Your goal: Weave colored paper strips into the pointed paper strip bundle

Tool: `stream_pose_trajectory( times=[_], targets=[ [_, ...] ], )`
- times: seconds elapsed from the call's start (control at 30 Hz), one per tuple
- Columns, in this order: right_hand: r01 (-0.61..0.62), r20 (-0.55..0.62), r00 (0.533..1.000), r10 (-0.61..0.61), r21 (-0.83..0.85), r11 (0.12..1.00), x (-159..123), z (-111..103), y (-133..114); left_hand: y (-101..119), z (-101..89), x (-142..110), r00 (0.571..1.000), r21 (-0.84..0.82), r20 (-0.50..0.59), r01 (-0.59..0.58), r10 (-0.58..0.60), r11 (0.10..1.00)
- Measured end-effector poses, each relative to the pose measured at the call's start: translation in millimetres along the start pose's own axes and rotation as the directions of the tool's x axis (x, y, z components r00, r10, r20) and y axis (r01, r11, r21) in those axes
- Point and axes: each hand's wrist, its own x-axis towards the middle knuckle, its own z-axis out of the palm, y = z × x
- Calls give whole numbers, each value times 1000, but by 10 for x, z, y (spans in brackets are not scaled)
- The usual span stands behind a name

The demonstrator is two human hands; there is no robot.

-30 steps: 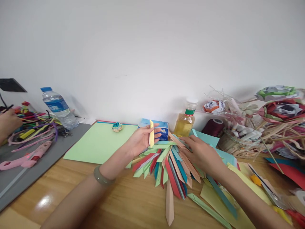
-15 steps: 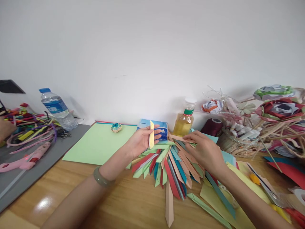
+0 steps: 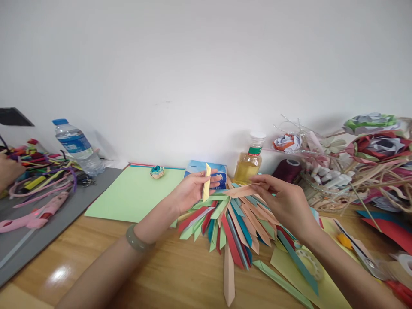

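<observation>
Starting at the far left, a co-worker's hand (image 3: 8,171) sits at the frame edge beside a heap of coloured pipe cleaners (image 3: 45,174), with a water bottle (image 3: 75,148) lying tilted just behind that heap. All of this is well to the left of the fan of folded paper strips (image 3: 231,223), which is our landmark on the wooden table (image 3: 161,274).

Next comes the left hand (image 3: 189,193), raised just left of the fan's top. Its thumb and fingers are pinched on a yellow folded strip (image 3: 206,182), and that strip stands nearly upright, long axis up and down, its flat side edge-on to the camera.

Right of it, above the fan's top, the right hand (image 3: 283,199) has its fingertips closed on the right end of a peach folded strip (image 3: 243,190). This one lies almost level, long axis running left to right, its pointed free end aimed at the yellow strip and stopping just short of it. So the two pieces are near each other, crossed in direction and apart, and the left hand's fingers are nearer the gap.

Behind the fan stand a blue tissue pack (image 3: 212,171) and a small oil bottle (image 3: 249,163); far right, paper flowers (image 3: 376,141).
</observation>
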Motion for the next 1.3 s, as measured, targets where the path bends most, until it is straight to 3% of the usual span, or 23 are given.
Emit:
stream_pose_trajectory(
  times=[0.13, 0.23, 0.37, 0.47, 0.53, 0.63, 0.73, 0.83, 0.97, 1.17, 1.3],
  targets=[
    [11, 149, 989, -18, 44, 999, 21, -32, -5, -14, 12, 2, 1000, 18, 26, -4, 4, 1000],
    [86, 222, 971, -84, -2, 996, 44, -75, 10, -16, 30, -7, 997, 27, 76, 2, -4, 1000],
    [174, 130, 978, -161, -88, 981, 55, -224, -38, -18, 45, -21, 992, 35, 121, 37, -41, 999],
    [132, 54, 990, -133, 13, 991, 38, -309, -145, -49, 91, -41, 987, 27, 146, 62, -65, 998],
    [119, 89, 987, -132, 138, 983, 14, -293, -221, -95, 143, -62, 978, 9, 193, 81, -81, 997],
    [192, 195, 952, -238, 225, 955, -35, -173, -284, -191, 211, -97, 967, 6, 247, 57, -57, 998],
    [320, 237, 903, -358, 184, 929, -84, -47, -265, -273, 231, -134, 961, 125, 244, 102, -131, 987],
    [345, 247, 898, -363, 114, 932, -107, 2, -210, -304, 238, -177, 949, 261, 241, 138, -203, 955],
    [278, 244, 928, -282, 49, 959, -87, -15, -171, -285, 273, -231, 972, 422, 191, 44, -136, 905],
    [328, 238, 922, -305, -60, 943, -85, -45, -187, -279, 261, -268, 958, 673, 287, -204, 3, 711],
    [335, 254, 923, -289, -157, 929, -95, -46, -187, -284, 245, -289, 966, 737, 258, -217, 30, 640]
  ],
)
